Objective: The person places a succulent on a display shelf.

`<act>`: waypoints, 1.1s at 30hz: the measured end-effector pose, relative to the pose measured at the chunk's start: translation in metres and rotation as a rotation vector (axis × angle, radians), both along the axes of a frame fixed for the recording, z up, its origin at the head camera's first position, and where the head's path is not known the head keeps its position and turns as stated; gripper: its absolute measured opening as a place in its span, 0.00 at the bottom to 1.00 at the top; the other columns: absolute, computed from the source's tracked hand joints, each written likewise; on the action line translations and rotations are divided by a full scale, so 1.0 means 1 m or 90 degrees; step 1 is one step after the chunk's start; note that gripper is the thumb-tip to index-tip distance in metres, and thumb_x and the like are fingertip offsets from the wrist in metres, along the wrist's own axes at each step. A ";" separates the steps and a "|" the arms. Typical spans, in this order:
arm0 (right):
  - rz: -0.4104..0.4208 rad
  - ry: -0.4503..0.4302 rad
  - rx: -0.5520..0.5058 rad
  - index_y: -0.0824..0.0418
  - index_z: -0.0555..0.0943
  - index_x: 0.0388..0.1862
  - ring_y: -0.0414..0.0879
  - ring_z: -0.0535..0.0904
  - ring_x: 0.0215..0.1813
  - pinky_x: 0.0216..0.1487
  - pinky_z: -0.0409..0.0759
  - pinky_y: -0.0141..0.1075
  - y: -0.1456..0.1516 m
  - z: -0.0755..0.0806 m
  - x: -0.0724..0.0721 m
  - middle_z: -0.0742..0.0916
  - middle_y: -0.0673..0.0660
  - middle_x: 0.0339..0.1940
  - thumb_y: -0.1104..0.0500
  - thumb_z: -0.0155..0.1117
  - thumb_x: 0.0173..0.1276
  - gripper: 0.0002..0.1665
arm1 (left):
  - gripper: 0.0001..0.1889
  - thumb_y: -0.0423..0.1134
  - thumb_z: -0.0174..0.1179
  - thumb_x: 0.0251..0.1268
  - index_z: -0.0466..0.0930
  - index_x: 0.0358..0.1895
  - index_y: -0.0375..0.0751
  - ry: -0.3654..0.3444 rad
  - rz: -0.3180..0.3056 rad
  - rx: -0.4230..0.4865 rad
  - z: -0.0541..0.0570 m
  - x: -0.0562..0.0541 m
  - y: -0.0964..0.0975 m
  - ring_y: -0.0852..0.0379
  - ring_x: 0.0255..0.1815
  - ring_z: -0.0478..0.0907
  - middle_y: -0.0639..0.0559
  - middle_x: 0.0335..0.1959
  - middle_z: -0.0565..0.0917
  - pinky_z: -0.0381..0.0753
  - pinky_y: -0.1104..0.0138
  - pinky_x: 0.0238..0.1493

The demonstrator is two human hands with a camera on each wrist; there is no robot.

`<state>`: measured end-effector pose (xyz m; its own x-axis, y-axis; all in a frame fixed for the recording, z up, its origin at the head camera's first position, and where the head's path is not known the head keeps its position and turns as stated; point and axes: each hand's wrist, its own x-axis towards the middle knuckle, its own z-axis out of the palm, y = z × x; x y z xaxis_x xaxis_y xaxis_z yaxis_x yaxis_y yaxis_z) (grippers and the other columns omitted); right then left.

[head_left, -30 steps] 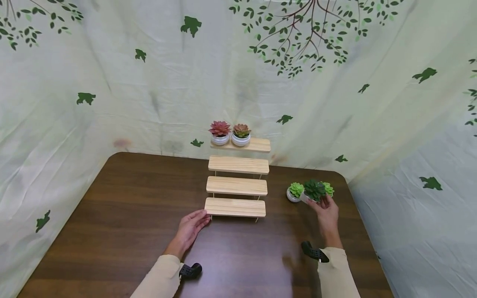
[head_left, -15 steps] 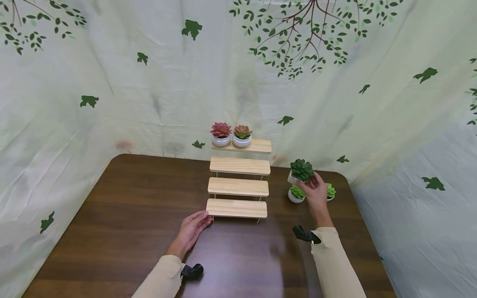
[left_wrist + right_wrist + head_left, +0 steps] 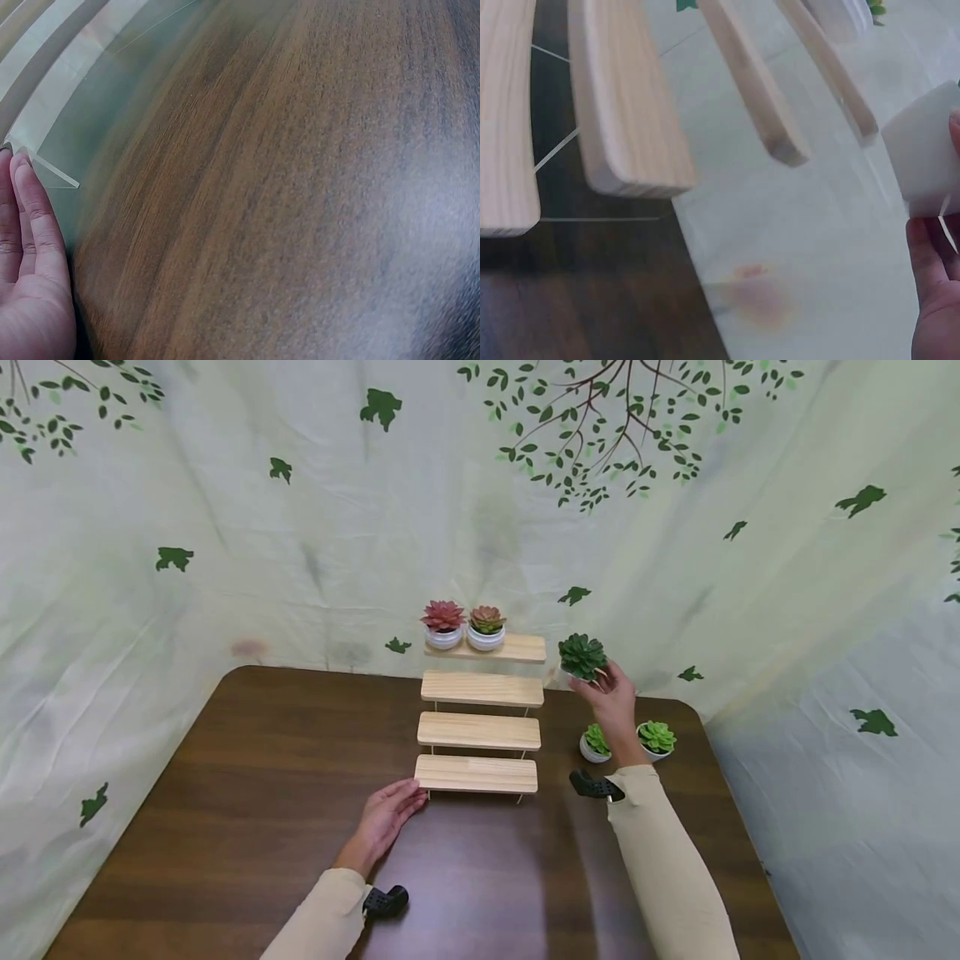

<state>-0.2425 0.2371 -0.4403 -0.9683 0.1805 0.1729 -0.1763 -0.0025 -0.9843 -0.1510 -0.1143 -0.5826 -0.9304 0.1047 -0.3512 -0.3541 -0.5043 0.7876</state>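
Observation:
My right hand [image 3: 613,700] grips a potted dark green succulent [image 3: 582,655] by its white pot [image 3: 924,154], raised at the right of the tiered wooden stand's upper boards. My left hand [image 3: 384,818] pinches the left front corner of the stand's lowest board [image 3: 476,774]; in the left wrist view its fingers [image 3: 41,225] reach up to the edge beside a thin clear strip. On the top board [image 3: 525,649] sit a red succulent [image 3: 443,622] and a reddish-green succulent [image 3: 487,627], both in white pots, toward the left end.
Two bright green potted succulents stand on the table at the right: one [image 3: 596,743] partly behind my right forearm, the other [image 3: 656,739] just right of it. A leaf-printed pale curtain [image 3: 337,527] hangs behind and around the dark wooden table [image 3: 285,760].
My right hand has lifted the dark green succulent off the table, from between the two bright green ones, and carried it up and left toward the stand. My left hand stays at the lowest board.

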 end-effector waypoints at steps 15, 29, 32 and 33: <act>0.062 0.053 0.073 0.65 0.68 0.67 0.54 0.72 0.64 0.65 0.73 0.40 -0.027 0.026 -0.037 0.75 0.65 0.63 0.65 0.68 0.63 0.34 | 0.08 0.28 0.54 0.70 0.82 0.34 0.40 -0.018 0.014 0.007 -0.002 -0.002 0.002 0.56 0.36 0.84 0.50 0.31 0.86 0.84 0.67 0.46; 0.102 0.011 0.096 0.67 0.68 0.66 0.53 0.75 0.62 0.55 0.79 0.33 -0.041 0.030 -0.061 0.76 0.64 0.62 0.68 0.67 0.63 0.33 | 0.09 0.27 0.53 0.70 0.82 0.35 0.40 0.001 0.008 0.011 -0.003 0.000 -0.001 0.57 0.36 0.84 0.50 0.31 0.86 0.84 0.68 0.45; 0.116 -0.012 0.080 0.67 0.67 0.67 0.53 0.74 0.63 0.55 0.80 0.34 -0.042 0.031 -0.065 0.75 0.64 0.64 0.69 0.66 0.63 0.34 | 0.09 0.27 0.53 0.70 0.82 0.35 0.40 -0.010 0.006 0.011 -0.002 -0.001 -0.001 0.57 0.36 0.84 0.50 0.31 0.86 0.84 0.67 0.46; 0.120 -0.019 0.078 0.66 0.67 0.68 0.53 0.74 0.64 0.55 0.80 0.35 -0.043 0.031 -0.066 0.74 0.63 0.64 0.69 0.66 0.63 0.34 | 0.08 0.27 0.53 0.70 0.81 0.35 0.39 -0.011 0.003 0.008 -0.002 -0.001 -0.001 0.57 0.36 0.84 0.50 0.31 0.86 0.84 0.67 0.46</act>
<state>-0.3083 0.1944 -0.4094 -0.9878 -0.0251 0.1535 -0.1551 0.0869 -0.9841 -0.1524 -0.1156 -0.5845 -0.9246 0.1044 -0.3664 -0.3652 -0.5163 0.7746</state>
